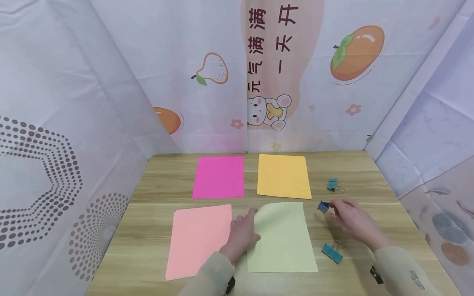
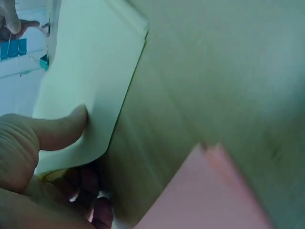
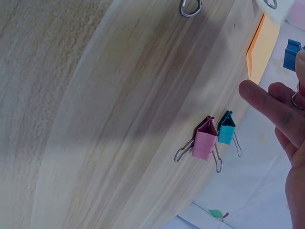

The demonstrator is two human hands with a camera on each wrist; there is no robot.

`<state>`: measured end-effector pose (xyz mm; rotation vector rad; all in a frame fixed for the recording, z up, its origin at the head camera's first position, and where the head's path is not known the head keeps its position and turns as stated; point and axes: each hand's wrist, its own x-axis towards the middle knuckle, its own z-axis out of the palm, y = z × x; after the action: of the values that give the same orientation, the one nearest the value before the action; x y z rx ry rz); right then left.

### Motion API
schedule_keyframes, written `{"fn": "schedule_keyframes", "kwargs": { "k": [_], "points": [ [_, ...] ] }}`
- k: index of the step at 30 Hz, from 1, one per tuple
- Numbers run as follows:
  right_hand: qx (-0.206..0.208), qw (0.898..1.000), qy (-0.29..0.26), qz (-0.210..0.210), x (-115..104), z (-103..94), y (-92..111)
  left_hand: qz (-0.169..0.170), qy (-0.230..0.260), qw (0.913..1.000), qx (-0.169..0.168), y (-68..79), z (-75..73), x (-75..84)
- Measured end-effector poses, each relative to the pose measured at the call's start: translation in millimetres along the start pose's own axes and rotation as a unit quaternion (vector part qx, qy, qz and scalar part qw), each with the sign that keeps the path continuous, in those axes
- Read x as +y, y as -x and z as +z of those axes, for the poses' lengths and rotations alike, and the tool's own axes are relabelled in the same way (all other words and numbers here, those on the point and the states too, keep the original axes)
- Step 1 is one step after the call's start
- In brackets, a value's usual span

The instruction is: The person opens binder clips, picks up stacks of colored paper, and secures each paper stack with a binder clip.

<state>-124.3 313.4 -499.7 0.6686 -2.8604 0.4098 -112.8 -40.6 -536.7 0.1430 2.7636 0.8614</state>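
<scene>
Pale yellow-green sheets of paper [image 1: 283, 238] lie at the front middle of the table. My left hand [image 1: 242, 232] pinches their left edge near the far corner, which curves upward; in the left wrist view the thumb [image 2: 66, 131] lies on top and the fingers beneath. Over the table to the right of these sheets, my right hand [image 1: 355, 220] holds a blue binder clip [image 1: 323, 206] by its wire handles. Beyond it stands a teal binder clip [image 1: 332, 184], and nearer lies another teal binder clip [image 1: 332, 253]. A pink binder clip [image 3: 204, 140] shows in the right wrist view.
Salmon-pink paper [image 1: 200, 242] lies left of the yellow-green sheets, partly behind my left hand. Magenta paper [image 1: 219, 176] and orange paper [image 1: 284, 176] lie at the back of the wooden table [image 1: 148, 230]. Printed curtains [image 1: 207, 24] hang around the table's back and sides.
</scene>
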Motion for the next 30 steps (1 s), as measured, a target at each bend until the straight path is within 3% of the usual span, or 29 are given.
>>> {"fn": "schedule_keyframes", "kwargs": {
  "k": [10, 15, 24, 30],
  "points": [
    [0.006, 1.0, 0.0, -0.009, 0, -0.6, 1, -0.053, 0.054, 0.9965, 0.037, 3.5, 9.0, 2.9],
    [0.028, 0.999, 0.01, -0.03, 0, 1.9, 2, -0.06, 0.073, 0.9946, 0.044, 2.5, 8.2, -0.3],
    [0.04, 0.998, 0.011, -0.048, 1, 7.9, 2, -0.08, 0.119, 0.9897, 0.006, -0.2, -3.2, -0.7],
    [0.03, 0.998, 0.006, -0.048, -2, 7.7, -1, -0.076, 0.208, 0.9751, -0.018, -0.8, -13.7, -4.4]
  ]
}}
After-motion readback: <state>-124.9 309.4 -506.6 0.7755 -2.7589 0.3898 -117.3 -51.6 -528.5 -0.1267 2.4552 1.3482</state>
